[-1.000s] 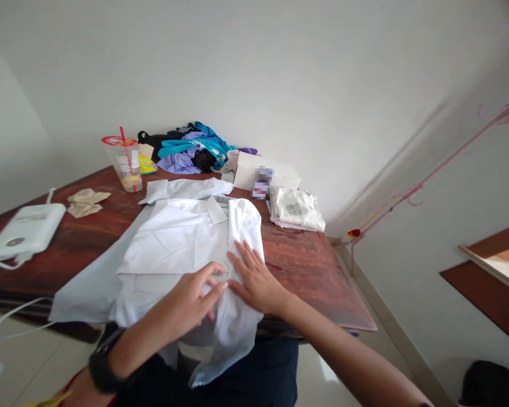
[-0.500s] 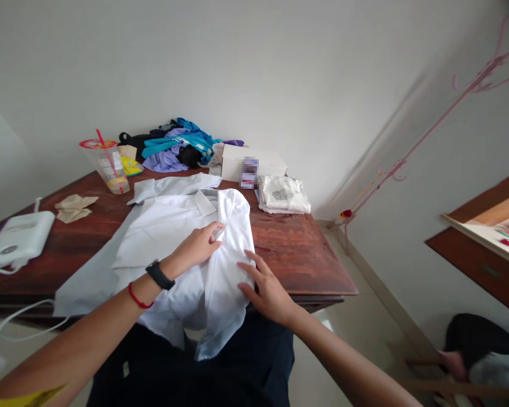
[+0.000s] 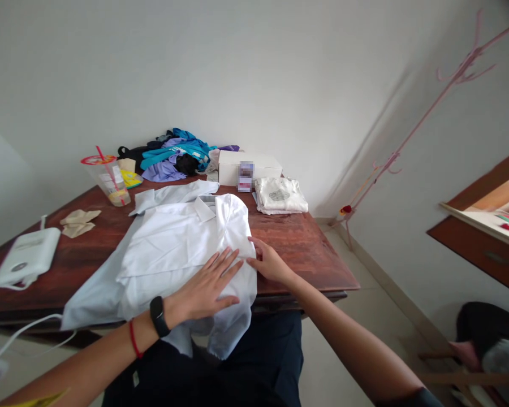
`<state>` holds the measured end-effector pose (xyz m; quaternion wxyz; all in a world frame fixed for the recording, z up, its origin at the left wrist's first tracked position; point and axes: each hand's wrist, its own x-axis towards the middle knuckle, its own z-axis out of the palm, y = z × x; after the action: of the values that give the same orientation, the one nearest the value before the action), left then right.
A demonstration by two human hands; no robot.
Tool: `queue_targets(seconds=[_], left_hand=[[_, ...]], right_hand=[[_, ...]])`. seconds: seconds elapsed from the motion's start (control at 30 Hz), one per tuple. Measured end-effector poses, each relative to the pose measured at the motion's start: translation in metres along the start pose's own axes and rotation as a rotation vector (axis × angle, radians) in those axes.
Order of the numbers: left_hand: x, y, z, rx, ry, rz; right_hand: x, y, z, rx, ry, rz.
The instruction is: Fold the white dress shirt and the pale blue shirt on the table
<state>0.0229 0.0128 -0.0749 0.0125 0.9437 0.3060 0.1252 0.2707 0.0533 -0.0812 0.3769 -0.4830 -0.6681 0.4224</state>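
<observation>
Where left hand [image 3: 206, 291] rests, shirt [image 3: 165, 240] wrinkles.

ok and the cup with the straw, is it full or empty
Neither: the cup is partly full, with pale liquid visible only in its lower part, and clear plastic above.

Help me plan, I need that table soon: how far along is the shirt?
Done, it seems: the white stack lies folded. In hand: the white shirt, left hand flat on it, right hand at its edge. Likely left: its spread-out left side, perhaps also the crumpled clothes behind.
</observation>
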Motion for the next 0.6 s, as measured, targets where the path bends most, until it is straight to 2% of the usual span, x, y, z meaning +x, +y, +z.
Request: queue_targets(seconds=[0.1,0.2,0.27,0.33,0.47,0.53,0.6], left_hand=[[-0.003,-0.003,0.0,-0.033,0.006,-0.029],[-0.002,-0.004,-0.005,-0.06,-0.009,-0.042],[-0.001,-0.004,-0.007,-0.073,-0.047,-0.024],[-0.001,-0.003,-0.006,-0.069,-0.092,-0.004],[-0.002,0.0,0.001,-0.018,-0.109,-0.02],[-0.003,0.007,0.004,0.004,-0.098,-0.048],[-0.003,0.015,0.001,0.002,-0.114,-0.064]], right_hand=[[-0.001,-0.002,-0.003,0.227,-0.024,0.076],[-0.004,-0.002,-0.005,0.192,-0.006,0.123],[-0.005,-0.003,-0.006,0.017,0.015,0.101],[-0.005,-0.008,-0.007,-0.25,0.057,0.043],[0.01,-0.027,-0.004,-0.708,0.155,-0.151],[0.03,-0.035,0.003,-0.808,0.102,-0.264],[0.055,-0.038,0.013,-0.855,-0.024,-0.348]])
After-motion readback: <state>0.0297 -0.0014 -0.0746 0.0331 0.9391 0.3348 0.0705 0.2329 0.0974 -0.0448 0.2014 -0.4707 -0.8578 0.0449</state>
